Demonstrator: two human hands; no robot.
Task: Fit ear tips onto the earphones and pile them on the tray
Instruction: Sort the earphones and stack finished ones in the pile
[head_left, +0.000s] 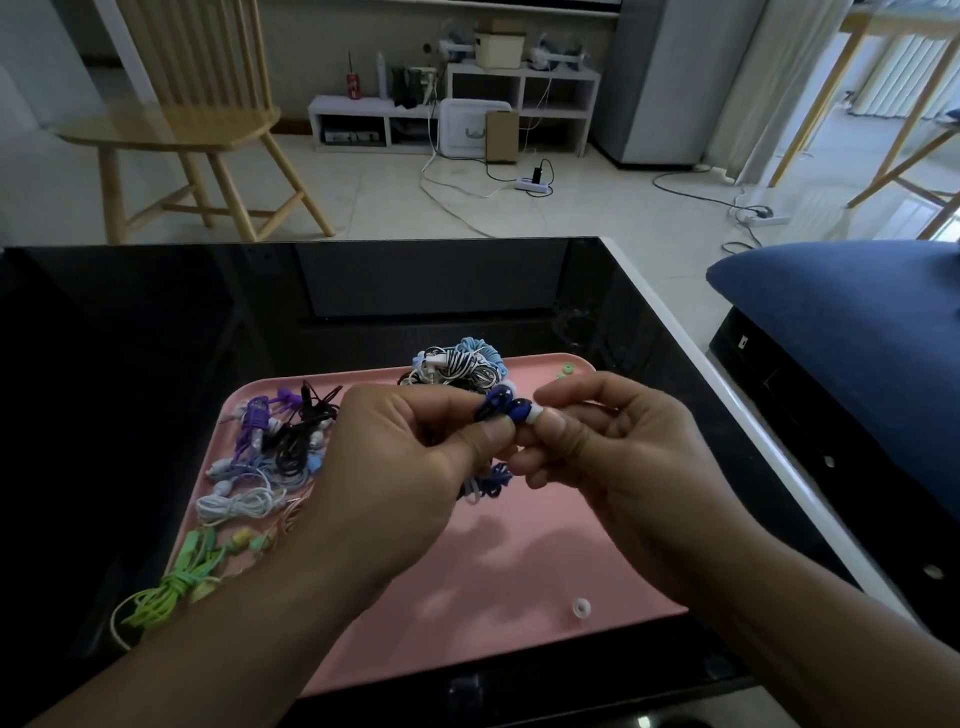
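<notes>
A pink tray lies on a glossy black table, and both hands work above its middle. The left hand pinches a pair of dark blue earphones between thumb and curled fingers, with their bundled blue-and-white cord hanging below the knuckles. The right hand meets it from the other side, thumb and forefinger closed on a white ear tip that sits at the end of one blue earbud; whether the tip is fully seated cannot be told. Inside the tray, along its left side, lies a heap of wound earphones: a purple set at the far end, a black set just beside it, a white and pale blue tangle nearer, and a lime green set at the near left corner, its cord spilling over the tray's rim onto the table. At the far edge of the tray sits a second pile with black-and-white striped and light blue cords, partly hidden behind the fingers. A small green ear tip rests near the far right corner, and a loose translucent ear tip lies alone near the tray's near right edge, well apart from everything else.
</notes>
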